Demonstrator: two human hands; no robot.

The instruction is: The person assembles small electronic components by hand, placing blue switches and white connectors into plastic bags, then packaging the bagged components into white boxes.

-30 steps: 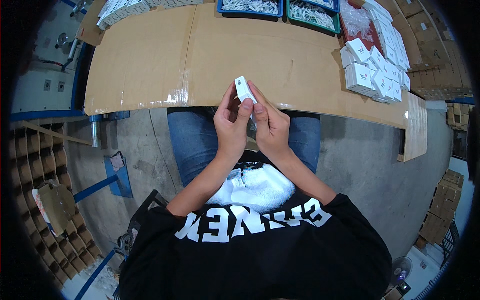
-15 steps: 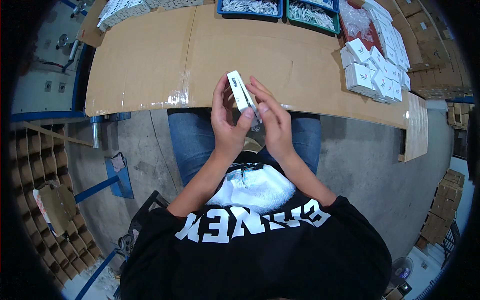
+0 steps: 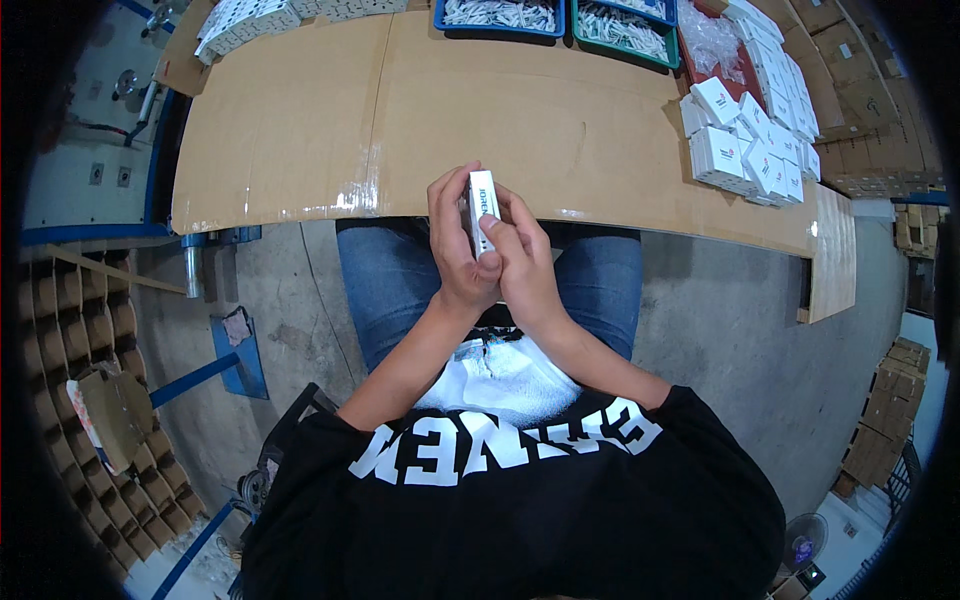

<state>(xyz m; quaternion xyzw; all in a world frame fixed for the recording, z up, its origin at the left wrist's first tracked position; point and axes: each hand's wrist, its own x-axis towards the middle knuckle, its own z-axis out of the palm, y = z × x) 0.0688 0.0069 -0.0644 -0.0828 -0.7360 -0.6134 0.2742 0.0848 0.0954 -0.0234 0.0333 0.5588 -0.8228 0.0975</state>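
White box (image 3: pixel 481 188), closely held

The left hand (image 3: pixel 457 245) and the right hand (image 3: pixel 527 268) are closed around it, at the table's (image 3: pixel 280 140) near edge. If the right hand presses too strongly, the box could perhaps become dented. Far stands a blue tray (image 3: pixel 499 36).

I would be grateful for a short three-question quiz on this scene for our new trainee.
1. Who or what holds the small white box?
A) the left hand only
B) the right hand only
C) both hands

2. True or false: the leftmost blue tray is empty.

3. Fill in: the table is covered with brown ____.

Key:
1. C: the left hand and the right hand hold it together.
2. False: it holds many small white pieces.
3. Cardboard.
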